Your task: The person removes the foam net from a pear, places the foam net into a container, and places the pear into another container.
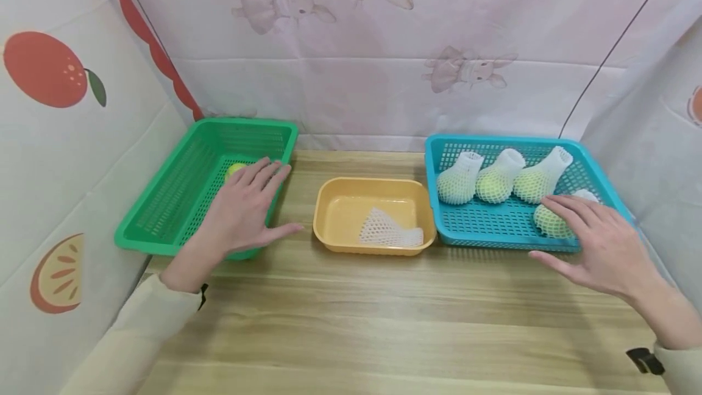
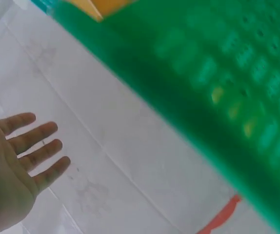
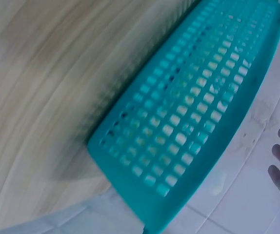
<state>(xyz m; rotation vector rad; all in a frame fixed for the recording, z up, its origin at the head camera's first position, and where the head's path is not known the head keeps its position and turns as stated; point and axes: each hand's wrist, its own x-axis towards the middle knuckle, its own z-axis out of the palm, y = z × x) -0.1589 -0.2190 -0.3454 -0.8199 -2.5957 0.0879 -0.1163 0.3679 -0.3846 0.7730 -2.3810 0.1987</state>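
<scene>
My left hand [image 1: 244, 206] hovers with spread fingers over the right side of a green basket [image 1: 131, 236]. Inside that basket a yellow-green round fruit [image 1: 234, 169] shows, partly covered by the hand. In the left wrist view the fingers are straight and hold nothing. Over the front right corner of a blue basket [image 1: 493, 239] is my right hand [image 1: 609, 249], its fingers extended. Beneath its fingertips lies a green fruit in a white foam net [image 1: 551, 222], partly hidden. Three more netted fruits, one of them a netted fruit [image 1: 457, 183], lie along the back of the blue basket.
Between the two baskets stands a yellow tray [image 1: 333, 239] holding a loose white foam net [image 1: 386, 230]. Wood-grain table surface [image 1: 384, 322] lies in front. Printed cloth walls [image 1: 351, 96] rise behind and at both sides.
</scene>
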